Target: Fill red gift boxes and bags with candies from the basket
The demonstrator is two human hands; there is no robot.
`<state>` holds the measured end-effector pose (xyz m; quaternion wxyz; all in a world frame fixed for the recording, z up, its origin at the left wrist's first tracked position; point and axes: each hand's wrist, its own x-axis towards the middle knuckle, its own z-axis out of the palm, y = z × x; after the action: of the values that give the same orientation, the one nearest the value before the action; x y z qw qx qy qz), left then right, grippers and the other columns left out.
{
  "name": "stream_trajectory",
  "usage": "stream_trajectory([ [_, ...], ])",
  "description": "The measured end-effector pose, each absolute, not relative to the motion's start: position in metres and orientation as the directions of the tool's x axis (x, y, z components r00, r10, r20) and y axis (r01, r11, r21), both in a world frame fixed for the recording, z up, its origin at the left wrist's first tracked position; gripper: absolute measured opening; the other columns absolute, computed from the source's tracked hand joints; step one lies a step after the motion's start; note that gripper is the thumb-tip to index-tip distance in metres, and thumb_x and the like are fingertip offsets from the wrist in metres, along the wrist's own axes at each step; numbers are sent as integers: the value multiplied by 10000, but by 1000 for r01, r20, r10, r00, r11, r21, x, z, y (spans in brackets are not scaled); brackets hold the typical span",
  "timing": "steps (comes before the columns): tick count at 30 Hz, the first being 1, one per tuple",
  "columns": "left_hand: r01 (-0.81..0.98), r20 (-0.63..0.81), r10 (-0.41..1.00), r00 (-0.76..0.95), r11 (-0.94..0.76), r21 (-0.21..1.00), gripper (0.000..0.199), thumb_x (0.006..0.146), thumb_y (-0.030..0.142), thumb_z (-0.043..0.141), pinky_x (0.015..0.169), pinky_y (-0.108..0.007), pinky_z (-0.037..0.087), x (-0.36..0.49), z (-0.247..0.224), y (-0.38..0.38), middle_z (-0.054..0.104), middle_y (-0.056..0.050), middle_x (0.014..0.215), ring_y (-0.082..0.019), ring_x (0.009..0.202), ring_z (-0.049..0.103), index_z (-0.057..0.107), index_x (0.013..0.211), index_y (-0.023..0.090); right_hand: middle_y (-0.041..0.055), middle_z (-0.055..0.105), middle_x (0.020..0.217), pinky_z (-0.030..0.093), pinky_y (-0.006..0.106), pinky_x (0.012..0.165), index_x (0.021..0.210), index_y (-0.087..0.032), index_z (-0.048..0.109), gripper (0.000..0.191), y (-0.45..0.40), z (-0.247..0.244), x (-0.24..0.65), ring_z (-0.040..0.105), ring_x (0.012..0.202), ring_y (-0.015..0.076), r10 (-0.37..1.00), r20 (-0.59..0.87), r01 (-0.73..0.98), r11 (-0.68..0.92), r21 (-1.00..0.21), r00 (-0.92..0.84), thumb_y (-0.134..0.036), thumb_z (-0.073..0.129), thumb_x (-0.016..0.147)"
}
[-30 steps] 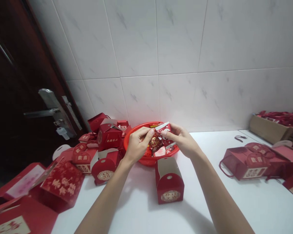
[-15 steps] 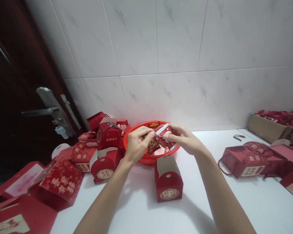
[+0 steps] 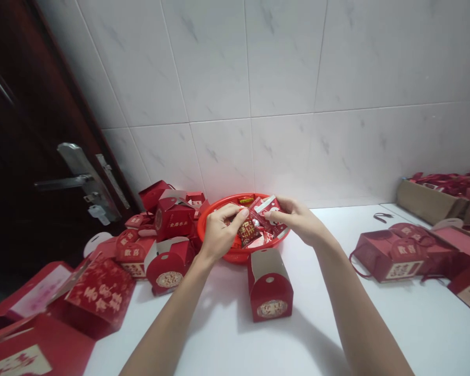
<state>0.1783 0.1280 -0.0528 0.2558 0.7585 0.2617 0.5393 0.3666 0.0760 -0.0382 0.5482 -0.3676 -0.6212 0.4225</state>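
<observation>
Over a red plastic basin (image 3: 235, 257) of wrapped sweets, my left hand (image 3: 221, 230) pinches a dark red packet with gold characters (image 3: 249, 231). My right hand (image 3: 297, 219) grips a red and white packet (image 3: 274, 213) at the basin's right side. The two packets are close together. Just in front of the basin stands a small red box (image 3: 271, 287) with a rounded top and an oval label.
Many red gift boxes (image 3: 174, 216) crowd the left side, near a dark door (image 3: 31, 130). More red boxes (image 3: 407, 253) lie at the right. Behind them a cardboard box (image 3: 429, 201) holds red ribbons. A tiled wall rises behind the table (image 3: 219, 334).
My right hand has shifted slightly right with its packet, away from the left one, so more sweets show between them. My left hand has barely moved.
</observation>
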Motion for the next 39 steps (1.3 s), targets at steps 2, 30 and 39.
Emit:
stream_trajectory([
  [2, 107, 677, 681, 278, -722, 683, 253, 867, 373, 622, 664, -269, 480, 179, -54, 129, 705, -40, 764, -175, 715, 621, 729, 743, 180, 7, 691, 756, 484, 261, 600, 819, -185, 676, 157, 77, -38, 369, 623, 697, 161, 939, 341, -22, 340, -940, -37, -263, 717, 690],
  [30, -231, 424, 830, 363, -360, 904, 370, 760, 514, 750, 625, -245, 474, 186, -55, 126, 670, -22, 723, -147, 669, 582, 717, 746, 146, 1, 705, 721, 513, 284, 570, 797, -183, 667, 393, 82, -42, 354, 648, 638, 162, 940, 333, -193, 341, -920, 74, -350, 896, 525],
  [39, -3, 641, 735, 220, -657, 754, 298, 852, 431, 661, 672, -246, 445, 185, -57, 124, 649, -23, 731, -153, 709, 560, 713, 744, 158, 6, 698, 713, 498, 276, 499, 824, -193, 631, 459, 72, -34, 346, 644, 619, 175, 925, 351, -112, 368, -923, 144, -388, 917, 523],
])
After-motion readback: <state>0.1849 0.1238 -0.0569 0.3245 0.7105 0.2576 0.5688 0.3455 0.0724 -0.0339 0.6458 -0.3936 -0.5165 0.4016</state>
